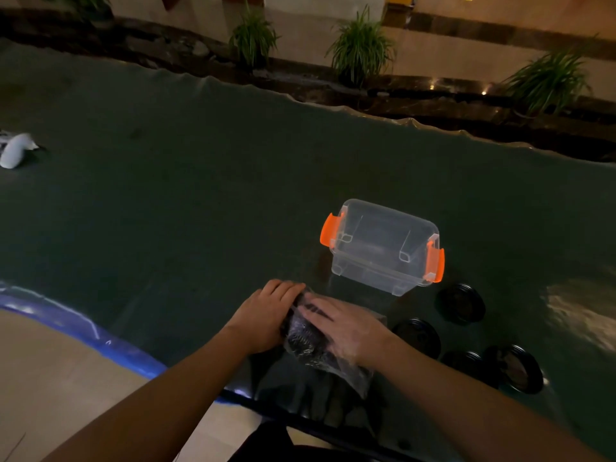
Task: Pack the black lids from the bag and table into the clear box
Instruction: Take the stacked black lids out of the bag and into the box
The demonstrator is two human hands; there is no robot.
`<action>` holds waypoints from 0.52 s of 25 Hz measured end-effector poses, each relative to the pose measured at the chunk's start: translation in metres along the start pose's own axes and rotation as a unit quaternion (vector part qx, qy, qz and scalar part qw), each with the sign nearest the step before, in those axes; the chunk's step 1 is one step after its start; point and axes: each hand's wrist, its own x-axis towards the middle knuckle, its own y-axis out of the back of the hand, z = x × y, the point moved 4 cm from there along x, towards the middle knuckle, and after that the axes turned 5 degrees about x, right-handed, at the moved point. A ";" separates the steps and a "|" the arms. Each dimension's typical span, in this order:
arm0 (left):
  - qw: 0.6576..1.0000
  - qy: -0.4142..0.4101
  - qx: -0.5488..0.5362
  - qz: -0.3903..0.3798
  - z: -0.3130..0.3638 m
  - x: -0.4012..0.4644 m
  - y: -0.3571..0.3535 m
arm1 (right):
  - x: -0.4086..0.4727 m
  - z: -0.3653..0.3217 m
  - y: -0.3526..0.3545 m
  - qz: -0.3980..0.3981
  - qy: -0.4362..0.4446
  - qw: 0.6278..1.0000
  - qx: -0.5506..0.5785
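A clear plastic bag (308, 345) stuffed with black lids lies on the dark table near the front edge. My left hand (265, 315) grips the bag's left end. My right hand (343, 325) is inside the bag, seen through the plastic, fingers spread over the lids. Just behind the bag stands the clear box (383, 248) with orange latches, its lid on. Several loose black lids lie to the right: one lid (461, 303) near the box, a second lid (418, 336) by my right wrist, a third lid (520, 370) at the far right.
The table (200, 211) is covered in dark green cloth under a clear sheet with a blue front edge. A white object (15, 150) lies at the far left. Potted plants (361, 48) stand beyond the table's back edge.
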 end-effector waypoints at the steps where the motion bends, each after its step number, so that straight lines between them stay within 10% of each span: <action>1: 1.000 0.001 0.000 0.000 -0.001 -0.001 -0.001 | 0.000 0.001 -0.001 -0.005 -0.011 1.000 0.001; 13: 0.999 -0.036 0.020 0.003 -0.004 0.000 -0.006 | -0.005 0.005 -0.004 -0.046 -0.020 0.999 0.012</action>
